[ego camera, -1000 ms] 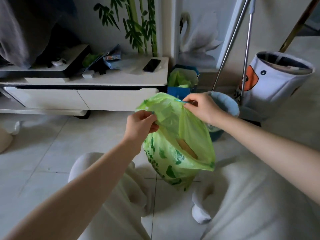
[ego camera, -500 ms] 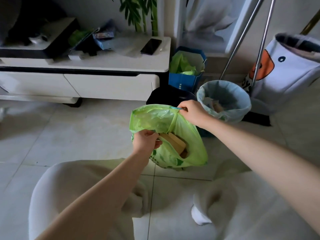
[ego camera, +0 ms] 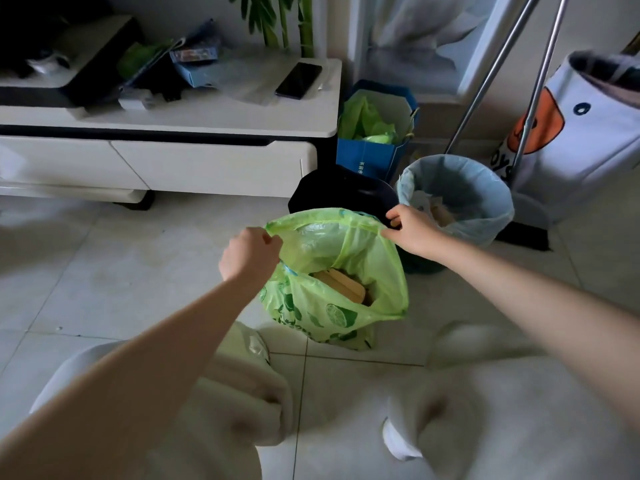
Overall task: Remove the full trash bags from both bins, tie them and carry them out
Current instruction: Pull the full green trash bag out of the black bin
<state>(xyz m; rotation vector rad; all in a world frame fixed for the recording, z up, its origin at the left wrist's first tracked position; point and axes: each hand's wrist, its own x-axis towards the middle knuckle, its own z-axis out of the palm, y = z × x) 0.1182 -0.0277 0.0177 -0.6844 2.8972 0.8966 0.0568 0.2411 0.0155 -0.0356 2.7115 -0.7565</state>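
Note:
A green trash bag point(ego camera: 322, 306) with a lime print rests on the tiled floor in front of me, its mouth stretched wide and yellow-brown rubbish showing inside. My left hand point(ego camera: 249, 254) grips the left side of its rim. My right hand point(ego camera: 412, 226) pinches the right side of the rim. Behind the bag stands a dark bin point(ego camera: 339, 192), with no liner visible. To its right a second bin point(ego camera: 460, 199) holds a pale blue liner with rubbish in it.
A white low cabinet point(ego camera: 207, 161) with a phone point(ego camera: 298, 80) and clutter stands behind. A blue paper bag point(ego camera: 374, 157) of green plastic sits by the wall. Two metal poles point(ego camera: 533, 88) and a duck-print basket point(ego camera: 581, 133) stand at the right. My knees fill the foreground.
My hands have pulled apart, stretching the bag's mouth wide. My left hand rose from the near side of the bag to its left rim; the bag now rests on the floor.

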